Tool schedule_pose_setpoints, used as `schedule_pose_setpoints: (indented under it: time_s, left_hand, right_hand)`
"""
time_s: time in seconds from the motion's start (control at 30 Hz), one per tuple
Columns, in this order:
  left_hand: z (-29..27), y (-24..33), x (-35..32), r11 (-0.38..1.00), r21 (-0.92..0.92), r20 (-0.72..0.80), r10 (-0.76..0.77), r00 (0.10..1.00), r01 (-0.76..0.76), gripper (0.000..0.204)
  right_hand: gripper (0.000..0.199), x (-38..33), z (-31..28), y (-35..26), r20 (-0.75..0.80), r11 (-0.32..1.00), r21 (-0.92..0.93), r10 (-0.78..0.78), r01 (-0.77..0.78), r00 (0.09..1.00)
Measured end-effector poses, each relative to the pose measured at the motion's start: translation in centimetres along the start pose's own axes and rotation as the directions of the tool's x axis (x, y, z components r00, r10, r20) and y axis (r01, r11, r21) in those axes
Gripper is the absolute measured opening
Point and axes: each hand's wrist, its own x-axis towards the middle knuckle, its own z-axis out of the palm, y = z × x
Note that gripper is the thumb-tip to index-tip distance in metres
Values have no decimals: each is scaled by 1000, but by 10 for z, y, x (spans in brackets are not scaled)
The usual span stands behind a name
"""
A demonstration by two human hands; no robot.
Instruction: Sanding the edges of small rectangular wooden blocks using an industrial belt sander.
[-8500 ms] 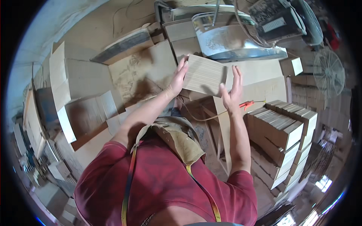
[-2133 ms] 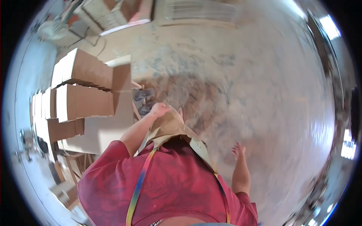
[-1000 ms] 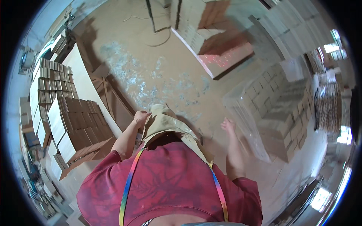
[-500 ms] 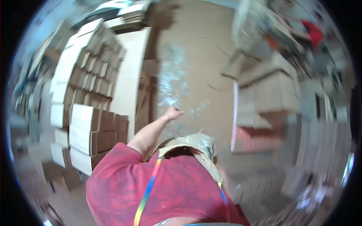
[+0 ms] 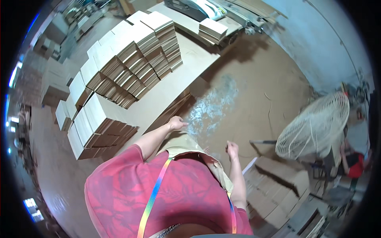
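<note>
In front of my body, my left hand (image 5: 177,123) hangs with loosely curled fingers and no object visible in it. It is nearest to the long pale board table (image 5: 190,65) on the left, apart from its edge. Lower and to the right, my right hand (image 5: 231,149) is held up over the floor, its fingers curled in and nothing seen in them. Stacks of pale wooden boards (image 5: 135,49) stand in rows on the table. A nearer block of stacked boards (image 5: 95,119) sits at its near end. A cloth apron (image 5: 182,143) hangs at my waist.
A large caged fan (image 5: 313,127) stands at the right, with cardboard boxes (image 5: 278,190) below it. White-blue powder (image 5: 214,105) is spread over the brown floor. A black-and-white machine (image 5: 198,8) is at the table's far end. Another person in red (image 5: 356,164) is at far right.
My view has swung to the right, so the table now slants and the fan and wall show fully. My right hand has come into sight. The left hand remains curled.
</note>
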Motion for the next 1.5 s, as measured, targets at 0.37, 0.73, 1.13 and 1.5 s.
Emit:
schedule_pose_setpoints:
  time_s: [0.37, 0.73, 1.13, 1.5]
  left_hand:
    - [-23, 136, 26, 525, -831, -250, -56, 967, -185, 70]
    - [-114, 332, 99, 482, -791, -491, -130, 861, -378, 78]
    - [-137, 338, 115, 15, -897, -405, -431, 807, -442, 82]
    - [-126, 312, 122, -143, -895, -353, -355, 866, -423, 70]
  right_hand:
    - [27, 108, -5, -244, 373, 999, 41, 14, -31, 928]
    - [54, 254, -99, -560, 446, 905, 219, -425, 364, 788]
    - [45, 285, 79, -616, 956, 798, -218, 58, 562, 288]
    - [43, 256, 95, -596, 987, 865, -134, 74, 484, 141]
